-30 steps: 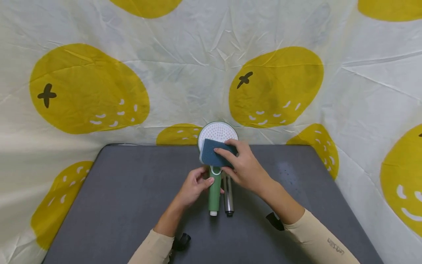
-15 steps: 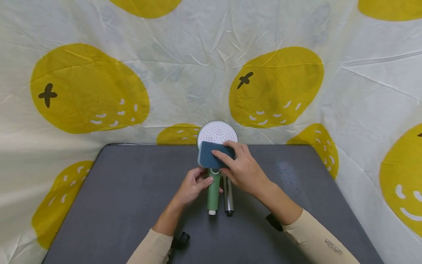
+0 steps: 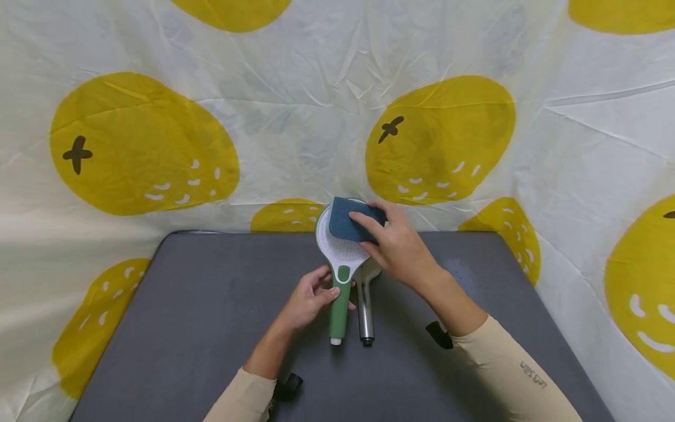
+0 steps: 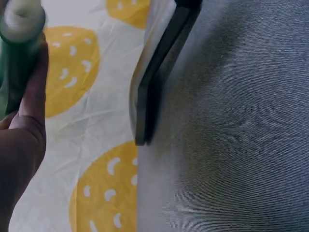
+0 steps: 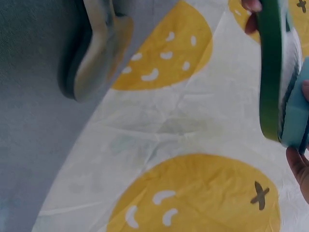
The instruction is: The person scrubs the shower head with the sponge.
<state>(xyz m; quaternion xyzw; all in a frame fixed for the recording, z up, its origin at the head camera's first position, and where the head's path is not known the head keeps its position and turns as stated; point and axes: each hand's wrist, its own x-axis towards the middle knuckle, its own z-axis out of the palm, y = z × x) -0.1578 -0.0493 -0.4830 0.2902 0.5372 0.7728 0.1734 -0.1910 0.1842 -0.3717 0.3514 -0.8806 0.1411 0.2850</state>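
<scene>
Seen from the head, looking down at a grey bench (image 3: 200,328). Taking the green-handled shower head (image 3: 341,252) as the landmark throughout.

Nearest: two cream sleeves coming in from the bottom edge, with a small black strap piece (image 3: 289,387) lying on the bench beside the left sleeve and another by the right forearm.

Next, the left hand (image 3: 310,299), fingers curled round the green handle partway up, holding the shower head lifted with its white spray face toward the camera. Just right of that handle, a second, chrome shower head (image 3: 365,305) lying flat on the bench, touched by neither hand.

Farther, the right hand (image 3: 396,246) pressing a blue sponge (image 3: 350,225) against the upper part of the white face, fingers laid over the sponge, thumb hidden beneath. In the right wrist view, sponge (image 5: 294,116) flat against the green-rimmed disc (image 5: 271,67).

Judged from this: wiping of the spray face under way, sponge at the top edge, lower face uncovered; chrome one untouched so far. No containers in sight.

Behind everything, a white cloth backdrop (image 3: 295,117) printed with yellow fruit.
</scene>
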